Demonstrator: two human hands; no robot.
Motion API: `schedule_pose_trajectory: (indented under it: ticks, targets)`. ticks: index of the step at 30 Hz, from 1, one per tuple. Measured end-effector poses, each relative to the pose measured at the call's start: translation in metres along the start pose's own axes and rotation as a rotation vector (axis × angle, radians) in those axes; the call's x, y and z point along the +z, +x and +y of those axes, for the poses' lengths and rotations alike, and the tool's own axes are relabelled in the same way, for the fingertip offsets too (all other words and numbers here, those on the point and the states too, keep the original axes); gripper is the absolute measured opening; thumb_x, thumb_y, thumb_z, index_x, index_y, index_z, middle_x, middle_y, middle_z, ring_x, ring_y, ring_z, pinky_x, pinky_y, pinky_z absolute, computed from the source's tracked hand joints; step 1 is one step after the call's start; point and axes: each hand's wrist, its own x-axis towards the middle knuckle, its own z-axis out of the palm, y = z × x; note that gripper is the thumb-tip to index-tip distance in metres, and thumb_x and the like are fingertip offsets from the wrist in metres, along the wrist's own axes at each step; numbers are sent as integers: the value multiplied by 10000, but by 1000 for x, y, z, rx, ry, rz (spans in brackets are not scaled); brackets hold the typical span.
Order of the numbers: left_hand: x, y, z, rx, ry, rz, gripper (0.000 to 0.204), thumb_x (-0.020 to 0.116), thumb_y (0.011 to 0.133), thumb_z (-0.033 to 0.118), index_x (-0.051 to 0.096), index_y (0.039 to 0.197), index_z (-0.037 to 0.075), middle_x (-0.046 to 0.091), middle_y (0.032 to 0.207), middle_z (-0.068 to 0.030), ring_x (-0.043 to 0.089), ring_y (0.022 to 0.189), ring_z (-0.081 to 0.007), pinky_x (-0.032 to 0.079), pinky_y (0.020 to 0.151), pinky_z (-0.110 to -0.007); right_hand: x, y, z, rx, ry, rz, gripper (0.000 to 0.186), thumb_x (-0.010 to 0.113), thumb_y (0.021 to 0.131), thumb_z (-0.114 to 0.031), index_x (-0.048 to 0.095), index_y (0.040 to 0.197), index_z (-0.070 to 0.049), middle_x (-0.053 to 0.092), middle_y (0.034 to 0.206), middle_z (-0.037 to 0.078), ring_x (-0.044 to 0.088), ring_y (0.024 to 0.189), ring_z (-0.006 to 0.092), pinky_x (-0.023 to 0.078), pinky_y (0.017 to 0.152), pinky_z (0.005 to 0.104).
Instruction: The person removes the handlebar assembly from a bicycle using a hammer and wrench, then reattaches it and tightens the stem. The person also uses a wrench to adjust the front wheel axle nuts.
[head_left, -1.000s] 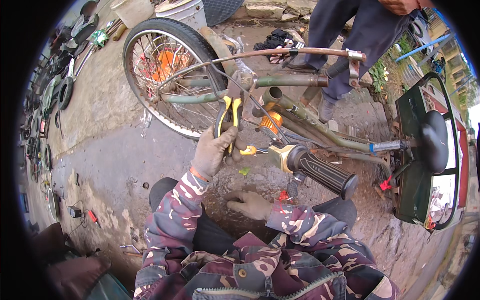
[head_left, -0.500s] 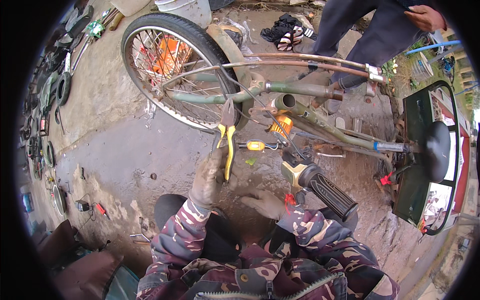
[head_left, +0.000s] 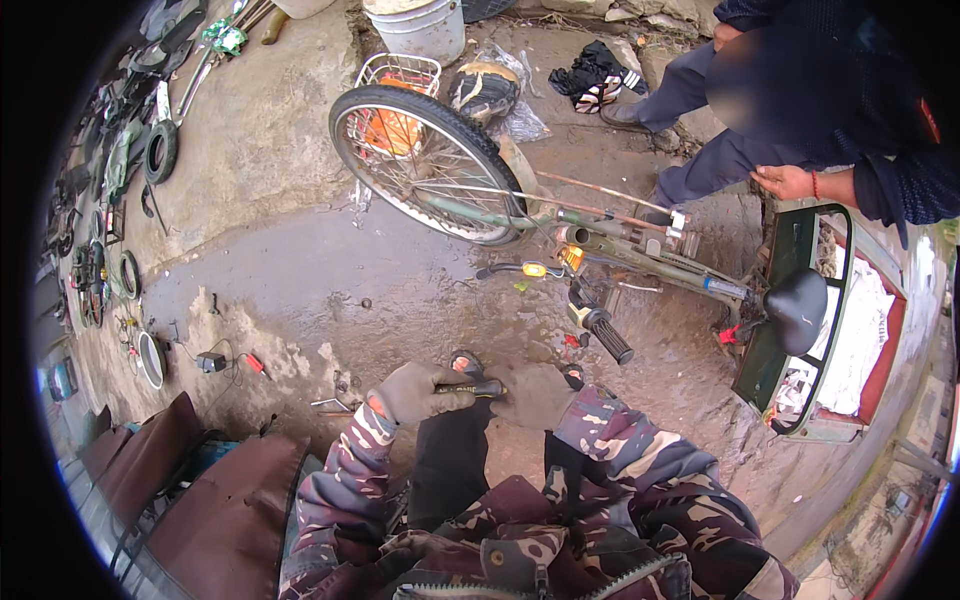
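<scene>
My left hand [head_left: 412,394], in a grey glove, is closed around a pair of pliers [head_left: 472,388], held sideways over my knees. Only a dark handle shows; the jaws are hidden. Close by the handle's end is my right hand [head_left: 537,396], also gloved and smeared by motion, so its fingers cannot be made out. Beyond both hands a green bicycle frame [head_left: 640,256] lies on its side with its spoked wheel [head_left: 432,165] at the far left. A black handlebar grip [head_left: 608,338] and an orange-and-chrome light part [head_left: 533,270] hang off the frame on the near side.
Another person's hand [head_left: 785,183] and dark trousers are at the far right. Beside them stands a green cart bed [head_left: 780,352] with a black saddle [head_left: 797,308]. A white bucket [head_left: 415,32] sits behind the wheel. Tyres [head_left: 160,152] and tools lie left; a brown cover [head_left: 225,505] is near left.
The pliers have left the bicycle and come back toward my body in my left hand, turning sideways. My right hand has moved up beside them. The other person has bent into view.
</scene>
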Motion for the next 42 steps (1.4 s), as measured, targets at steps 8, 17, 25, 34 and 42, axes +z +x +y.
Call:
schedule_pose_trajectory:
  ticks: [8,17,25,34,42]
  targets:
    - [-35,-22,-10,-202,-1164,477,480,646,1036,347,617,1352,-14,730,949,-90,688,689,-130,528,546,-250,0,30,-52,89,2,189,518,641,936,-431,595,1316,-81,730,935,249,715,891,444,553,791,549]
    - [20,-46,-119,-521,-1302,921,454,709,986,360,635,1273,17,737,950,-102,718,684,-163,592,572,-283,17,83,-24,16,-105,39,644,647,927,-496,550,1424,-98,744,1110,225,704,1011,452,547,915,521]
    - [85,-121,-243,-1242,-632,1416,511,835,820,445,719,1025,-8,740,949,-192,722,944,-362,557,842,-446,-30,121,31,334,315,-135,489,725,952,-248,620,1323,53,754,982,124,731,827,176,571,700,314]
    - [107,-179,-367,-1410,-817,1274,576,859,786,388,686,1213,42,709,1103,-220,696,1063,-409,564,904,-485,-49,242,-66,537,365,-140,425,744,940,-211,664,1262,54,755,996,131,737,778,186,561,689,293]
    - [97,-279,-427,-1491,-1117,1287,431,813,825,319,737,1136,31,764,965,-201,747,978,-370,590,828,-454,-72,395,-228,365,330,-168,479,746,955,-237,614,1332,26,755,1066,131,734,838,195,539,682,296]
